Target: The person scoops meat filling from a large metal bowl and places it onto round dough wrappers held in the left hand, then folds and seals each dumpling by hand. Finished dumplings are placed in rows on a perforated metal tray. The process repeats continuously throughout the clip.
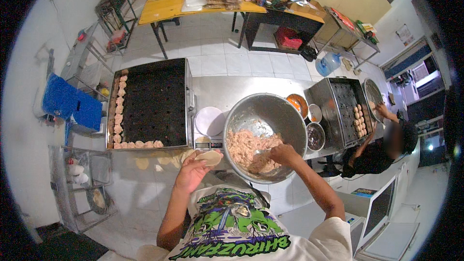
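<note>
A round, pale dumpling wrapper point(210, 158) rests on the fingers of my left hand point(191, 171), pinched at its edge by the thumb. My right hand point(285, 155) is closed over the near right side of a large metal bowl point(294, 116). Inside the bowl lies pink minced filling point(244, 146), heaped toward the left and near sides. A thin tool seems to reach from the right fingers into the filling, but its kind is not clear. More wrappers point(164, 158) are spread along the table's near edge, left of my left hand.
A black perforated steamer tray point(152, 101) at left has filled dumplings point(119, 111) along two sides. Right of the bowl stand an orange-filled bowl point(297, 105), smaller bowls point(315, 135) and a second tray point(340, 99). A co-worker point(382, 150) reaches over a round pan point(371, 92) there.
</note>
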`<state>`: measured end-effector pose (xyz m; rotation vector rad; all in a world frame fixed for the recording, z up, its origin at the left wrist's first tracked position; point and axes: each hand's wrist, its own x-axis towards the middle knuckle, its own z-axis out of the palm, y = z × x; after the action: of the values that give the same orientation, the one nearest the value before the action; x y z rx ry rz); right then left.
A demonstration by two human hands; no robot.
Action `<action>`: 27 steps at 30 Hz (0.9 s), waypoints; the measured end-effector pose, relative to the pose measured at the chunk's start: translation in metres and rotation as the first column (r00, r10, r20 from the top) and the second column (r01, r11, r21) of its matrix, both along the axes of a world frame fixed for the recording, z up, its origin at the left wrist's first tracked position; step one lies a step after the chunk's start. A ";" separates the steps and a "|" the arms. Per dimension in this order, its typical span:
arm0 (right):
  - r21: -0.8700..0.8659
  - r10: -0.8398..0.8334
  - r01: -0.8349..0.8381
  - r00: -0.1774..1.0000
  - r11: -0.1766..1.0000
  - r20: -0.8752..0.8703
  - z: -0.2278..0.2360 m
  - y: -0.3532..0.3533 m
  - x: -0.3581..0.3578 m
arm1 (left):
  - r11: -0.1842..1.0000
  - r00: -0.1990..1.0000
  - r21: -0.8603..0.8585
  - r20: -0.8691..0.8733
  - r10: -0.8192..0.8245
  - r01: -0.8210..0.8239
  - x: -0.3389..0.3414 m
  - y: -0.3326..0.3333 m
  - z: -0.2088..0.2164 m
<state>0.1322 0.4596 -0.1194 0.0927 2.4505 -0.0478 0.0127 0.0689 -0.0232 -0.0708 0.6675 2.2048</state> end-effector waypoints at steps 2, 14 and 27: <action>0.072 0.117 -0.103 0.965 0.992 -0.237 0.001 0.000 -0.005 | 0.999 0.999 0.023 -0.002 -0.041 0.041 -0.002 0.002 -0.007; -0.178 -0.115 0.145 0.979 0.973 0.169 0.013 0.013 -0.027 | 0.970 0.952 0.070 0.188 -0.241 0.232 0.019 0.044 -0.078; -0.099 0.564 -0.561 0.826 0.822 -0.001 -0.032 0.033 -0.005 | 0.952 0.938 -0.048 0.190 -0.290 0.304 0.018 0.056 -0.100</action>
<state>0.1274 0.4922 -0.1509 -0.6731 2.3452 0.0981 0.0303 0.1253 -0.1233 -0.1950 0.6176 1.8565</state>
